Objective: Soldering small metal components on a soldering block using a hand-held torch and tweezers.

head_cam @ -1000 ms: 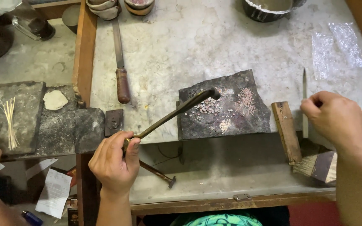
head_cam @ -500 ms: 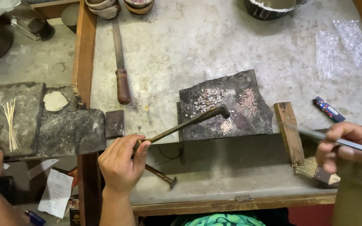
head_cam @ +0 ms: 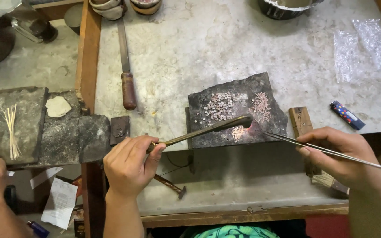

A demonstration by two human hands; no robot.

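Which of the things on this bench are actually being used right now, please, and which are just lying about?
In use:
- left hand holding the torch
- right hand holding the long tweezers
- dark block with small metal pieces

Lying about:
- wooden-handled file
- lighter
- clear plastic bags
- small hammer
- brush

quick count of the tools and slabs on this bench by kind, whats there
Hand-held torch in the left hand: 1, torch
Long tweezers in the right hand: 1, tweezers
Dark slabs: 3, work slab, far-left slab, middle slab
Wooden-handled file: 1
Small hammer: 1
Brush: 1
Lighter: 1
Total: 9
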